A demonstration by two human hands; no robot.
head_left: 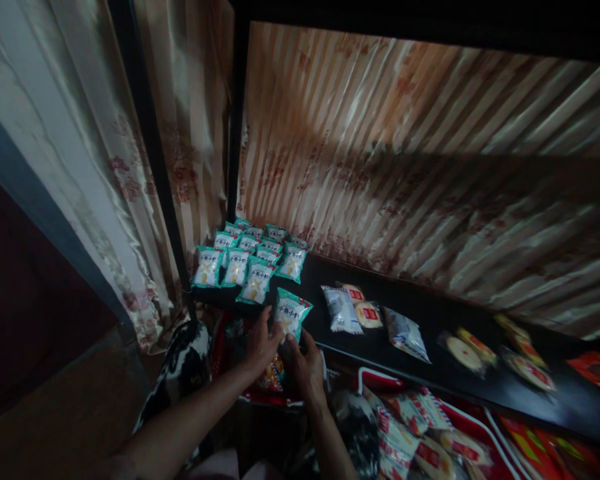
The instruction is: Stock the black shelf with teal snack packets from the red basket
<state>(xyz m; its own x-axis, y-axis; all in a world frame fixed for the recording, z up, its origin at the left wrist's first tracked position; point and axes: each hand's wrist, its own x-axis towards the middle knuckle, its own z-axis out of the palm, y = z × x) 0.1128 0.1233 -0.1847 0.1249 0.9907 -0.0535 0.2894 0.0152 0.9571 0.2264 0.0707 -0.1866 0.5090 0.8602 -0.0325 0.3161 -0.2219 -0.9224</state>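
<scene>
A teal and white snack bag [291, 313] is held upright between my two hands, in front of the black shelf [313, 283]. My left hand [264, 341] grips its lower left side, and my right hand [304, 360] closes on the lower right corner. Just behind it, several matching teal snack bags [257, 280] stand in rows at the shelf's left end. Below my hands, a red basket [219, 353] holds colourful packets, partly covered by my forearms.
To the right on the shelf lie a white and blue bag [341, 310], a silvery bag [407, 335] and round wrapped pastries [464, 353]. A second red basket [473, 423] with packets sits below. Black posts [153, 147] and curtains [405, 133] border the shelf.
</scene>
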